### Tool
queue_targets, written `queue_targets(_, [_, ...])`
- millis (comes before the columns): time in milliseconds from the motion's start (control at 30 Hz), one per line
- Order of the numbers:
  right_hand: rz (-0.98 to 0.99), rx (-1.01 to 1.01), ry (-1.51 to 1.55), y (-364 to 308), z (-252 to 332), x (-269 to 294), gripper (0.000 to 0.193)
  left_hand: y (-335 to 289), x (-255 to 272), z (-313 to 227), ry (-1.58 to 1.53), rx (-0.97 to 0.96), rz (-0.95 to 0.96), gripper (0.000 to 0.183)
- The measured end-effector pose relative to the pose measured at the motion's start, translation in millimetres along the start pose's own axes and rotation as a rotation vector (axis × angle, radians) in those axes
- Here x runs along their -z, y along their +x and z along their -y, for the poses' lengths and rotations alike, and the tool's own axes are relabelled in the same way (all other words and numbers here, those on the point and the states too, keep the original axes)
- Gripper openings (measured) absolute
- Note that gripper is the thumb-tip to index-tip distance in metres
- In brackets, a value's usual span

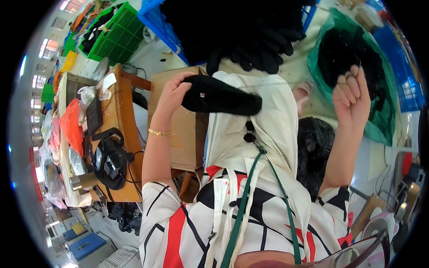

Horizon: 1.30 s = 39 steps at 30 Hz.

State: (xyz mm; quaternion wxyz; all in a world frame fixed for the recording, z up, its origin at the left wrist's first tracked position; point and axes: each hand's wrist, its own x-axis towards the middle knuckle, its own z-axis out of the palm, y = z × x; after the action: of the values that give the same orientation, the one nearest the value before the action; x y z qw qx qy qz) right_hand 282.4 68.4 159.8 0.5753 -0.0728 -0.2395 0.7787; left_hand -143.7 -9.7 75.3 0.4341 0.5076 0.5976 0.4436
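My left hand (175, 91), at the left of my lap, is closed on one end of a black sock (221, 96). The sock stretches sideways over my white apron (272, 116) and bears a small pinkish mark. Raised at the right, my right hand (351, 91) is pinched, with a thin needle (360, 64) showing at its fingertips. A faint pale thread seems to run from the sock's side toward that hand.
A blue crate (154, 20) heaped with black pieces stands ahead. A green bag (324, 49) with black pieces is at right, above a black plastic bag (315, 143). At left are a cardboard box (187, 138), a wooden table (125, 116) with a black bag, and a green crate (118, 40).
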Motion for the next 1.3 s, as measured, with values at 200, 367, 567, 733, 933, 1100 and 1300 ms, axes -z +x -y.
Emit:
queue_targets(200, [-0.089,-0.111,0.226,-20.9,-8.2,94.3,0.028,16.4,-16.2,23.8,0.152,0.166,0.336,0.028])
queue_targets(367, [-0.517,-0.059,-0.085,-29.5,-42.1,150.8,0.012,31.7,-52.9,120.5,0.065,-0.1,-0.124,0.027])
queue_targets(567, [-0.376,-0.128,-0.578,-22.6,-107.7,157.0,0.012,32.1,-74.0,124.4,-0.042,-0.015,-0.324,0.046])
queue_targets(733, [-0.124,-0.273,-0.897,-14.3,-172.4,132.2,0.011,11.4,-77.1,106.8,-0.092,0.093,-0.349,0.048])
queue_targets(933, [0.132,-0.322,-1.133,0.0,-229.6,92.7,0.028,1.5,-70.7,109.7,-0.19,0.187,-0.261,0.053])
queue_targets(1100, [0.213,-0.257,-1.468,18.3,-263.2,51.7,0.027,7.7,-70.2,129.7,-0.333,0.134,-0.187,0.047])
queue_targets(1300, [0.29,-0.267,-1.559,30.3,-282.6,53.3,0.014,10.8,-68.3,159.8,-0.468,0.13,-0.128,0.042])
